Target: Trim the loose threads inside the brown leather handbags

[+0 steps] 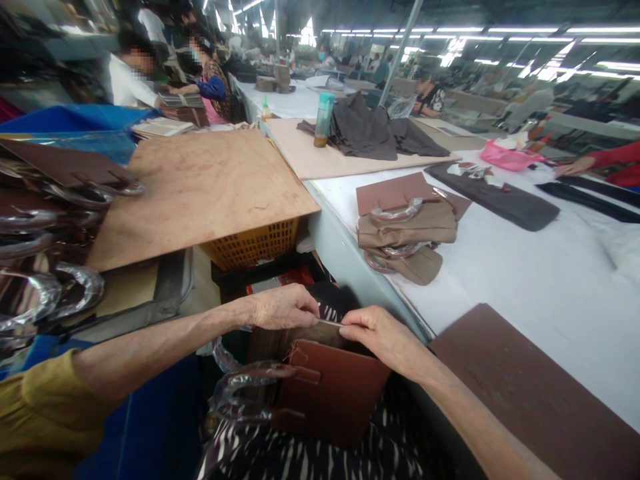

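Observation:
A brown handbag piece [340, 393] rests on my lap, over black-and-white patterned cloth. Its looped handles [250, 387], wrapped in clear plastic, stick out to the left. My left hand [287, 308] pinches a thin pale edge at the top of the bag, behind the brown front panel. Opposite it, my right hand [373, 331] grips the same edge between thumb and fingers. The short stretch of edge between both hands looks straight. The inside of the bag is mostly hidden.
Bags with plastic-wrapped handles [45, 287] are piled at left by a wooden board [210, 180]. On the white table [500, 267] lie a taupe bag [410, 230], a brown panel [530, 380] and dark fabric [365, 127]. A yellow crate [255, 243] sits under the board. People work beyond.

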The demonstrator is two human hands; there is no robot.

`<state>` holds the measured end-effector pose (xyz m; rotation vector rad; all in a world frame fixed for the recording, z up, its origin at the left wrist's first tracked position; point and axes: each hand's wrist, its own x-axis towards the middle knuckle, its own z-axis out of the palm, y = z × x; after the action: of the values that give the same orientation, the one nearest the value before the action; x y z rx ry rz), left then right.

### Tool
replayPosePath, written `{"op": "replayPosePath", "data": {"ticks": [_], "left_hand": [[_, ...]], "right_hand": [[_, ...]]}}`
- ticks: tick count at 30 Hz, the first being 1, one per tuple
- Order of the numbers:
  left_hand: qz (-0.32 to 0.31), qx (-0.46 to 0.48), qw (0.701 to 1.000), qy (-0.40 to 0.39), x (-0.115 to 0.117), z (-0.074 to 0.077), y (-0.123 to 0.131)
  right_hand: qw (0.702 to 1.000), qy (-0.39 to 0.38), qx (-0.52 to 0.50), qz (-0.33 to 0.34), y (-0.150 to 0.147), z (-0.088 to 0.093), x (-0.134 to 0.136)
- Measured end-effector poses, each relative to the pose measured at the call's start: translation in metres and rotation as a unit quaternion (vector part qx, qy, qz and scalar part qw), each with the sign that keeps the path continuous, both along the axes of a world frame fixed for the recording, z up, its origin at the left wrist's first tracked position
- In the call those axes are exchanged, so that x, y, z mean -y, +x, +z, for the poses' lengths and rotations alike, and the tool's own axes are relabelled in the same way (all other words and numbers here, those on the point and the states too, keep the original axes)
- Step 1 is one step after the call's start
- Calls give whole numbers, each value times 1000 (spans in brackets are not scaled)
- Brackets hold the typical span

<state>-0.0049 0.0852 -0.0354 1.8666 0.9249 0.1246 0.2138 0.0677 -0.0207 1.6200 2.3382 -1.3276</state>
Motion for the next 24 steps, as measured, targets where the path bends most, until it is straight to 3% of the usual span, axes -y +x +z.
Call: {"op": "replayPosePath", "data": {"ticks": [6, 11, 16, 24], "left_hand": [[28, -1, 1000, 12, 7, 4, 6], [47, -14, 999, 18, 13, 12, 9], [17, 9, 997, -69, 5, 22, -12], [139, 53, 976, -161, 16, 16, -48]], "right_hand": [[991, 106, 74, 30, -14, 9, 1], [998, 50, -2, 26, -33, 10, 3], [999, 39, 0, 25, -37, 8, 4], [1000, 16, 7, 10, -34, 4, 4]]}}
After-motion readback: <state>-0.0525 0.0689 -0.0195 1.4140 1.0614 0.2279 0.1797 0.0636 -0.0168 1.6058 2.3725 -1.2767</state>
